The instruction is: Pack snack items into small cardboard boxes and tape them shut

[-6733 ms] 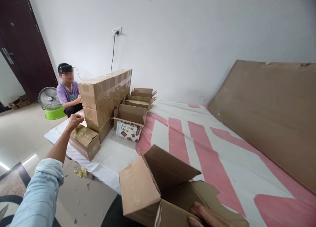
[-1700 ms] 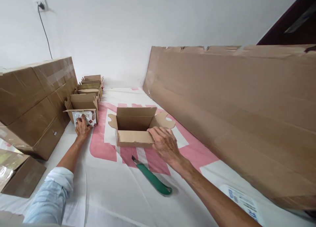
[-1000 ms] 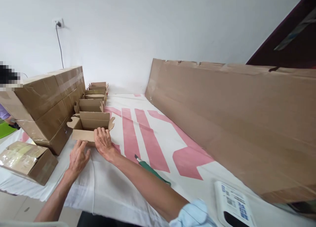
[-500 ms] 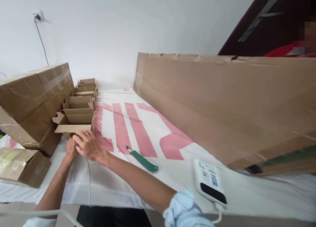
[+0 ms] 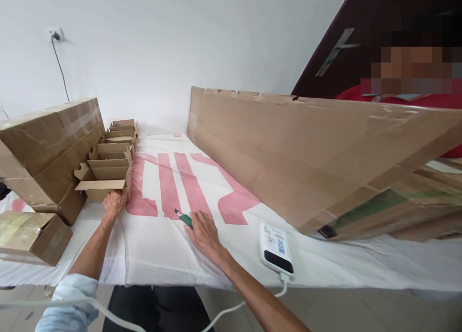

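Note:
A green-handled utility knife (image 5: pixel 186 220) lies on the cloth with its blade end pointing away to the left. My right hand (image 5: pixel 205 235) covers most of its handle, fingers closed around it. At the near end of a row of cardboard boxes stands an open cardboard box (image 5: pixel 96 194) with its flaps up. My left hand (image 5: pixel 114 202) is closed at the front right corner of that box; its fingertips are partly hidden. Behind it, more open boxes (image 5: pixel 113 150) reach back toward the wall.
Taped cartons (image 5: pixel 57 144) are stacked at the left, with a small closed box (image 5: pixel 34 238) before them. A long cardboard panel (image 5: pixel 270 149) stands along the right side. A white device (image 5: pixel 276 248) with a cable lies near the table edge. Behind the panel is a person in red (image 5: pixel 447 101).
My right hand has left the box and moved right onto the knife. My left hand has shifted to the box's front right corner. The view has turned slightly right.

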Tool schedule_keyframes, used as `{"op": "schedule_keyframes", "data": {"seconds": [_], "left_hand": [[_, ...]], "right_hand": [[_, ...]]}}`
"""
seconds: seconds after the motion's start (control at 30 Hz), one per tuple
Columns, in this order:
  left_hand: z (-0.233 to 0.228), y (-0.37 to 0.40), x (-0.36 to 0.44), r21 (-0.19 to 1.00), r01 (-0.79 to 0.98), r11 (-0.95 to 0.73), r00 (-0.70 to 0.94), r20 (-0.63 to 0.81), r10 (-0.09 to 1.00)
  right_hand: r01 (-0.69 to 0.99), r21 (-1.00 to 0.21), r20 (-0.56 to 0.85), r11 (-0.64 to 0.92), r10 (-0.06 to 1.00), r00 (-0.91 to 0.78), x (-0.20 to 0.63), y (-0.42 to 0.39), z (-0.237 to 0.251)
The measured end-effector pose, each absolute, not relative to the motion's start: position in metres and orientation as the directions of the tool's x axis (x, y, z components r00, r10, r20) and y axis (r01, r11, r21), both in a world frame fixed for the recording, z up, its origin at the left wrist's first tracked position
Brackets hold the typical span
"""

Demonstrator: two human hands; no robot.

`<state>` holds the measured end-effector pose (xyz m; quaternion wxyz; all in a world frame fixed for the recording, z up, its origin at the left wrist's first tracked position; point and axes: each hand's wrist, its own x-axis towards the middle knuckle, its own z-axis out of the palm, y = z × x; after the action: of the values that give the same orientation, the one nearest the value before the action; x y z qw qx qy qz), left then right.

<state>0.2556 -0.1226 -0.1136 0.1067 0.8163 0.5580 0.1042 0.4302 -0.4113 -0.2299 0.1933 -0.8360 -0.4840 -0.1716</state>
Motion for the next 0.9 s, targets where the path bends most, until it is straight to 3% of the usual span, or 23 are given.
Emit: {"op": "schedule_keyframes", "data": {"seconds": [0.3, 0.57, 0.67, 0.73, 0.8, 0.9], "left_hand": [[-0.115, -0.161, 0.231, 0.302, 0.79, -0.533, 0.543, 0.059, 0.838], [-0.111, -0.229, 0.132, 0.374, 0.616, -0.693, 0.628, 0.297, 0.719], [-0.085, -0.211, 0.073, 0.346, 0.638, -0.688, 0.512, 0.476, 0.715], [-0.064, -0.184, 0.03, 0.319, 0.744, -0.587, 0.364, 0.544, 0.756], [-0.044, -0.151, -0.01, 0.312, 0.887, -0.341, 0.154, 0.496, 0.855], [-0.019, -0.107, -0.056, 0.336, 0.932, -0.135, -0.016, 0.41, 0.912]], "right_hand": [[0.864, -0.185, 0.418, -0.468, 0.758, 0.5, 0.458, -0.409, -0.246], [0.827, -0.173, 0.471, -0.535, 0.693, 0.547, 0.476, -0.416, -0.275], [0.833, -0.146, 0.483, -0.534, 0.696, 0.531, 0.474, -0.417, -0.276], [0.831, -0.13, 0.487, -0.541, 0.695, 0.528, 0.473, -0.417, -0.275], [0.828, -0.126, 0.486, -0.547, 0.694, 0.532, 0.471, -0.416, -0.272], [0.823, -0.138, 0.48, -0.551, 0.69, 0.543, 0.468, -0.415, -0.267]]}}
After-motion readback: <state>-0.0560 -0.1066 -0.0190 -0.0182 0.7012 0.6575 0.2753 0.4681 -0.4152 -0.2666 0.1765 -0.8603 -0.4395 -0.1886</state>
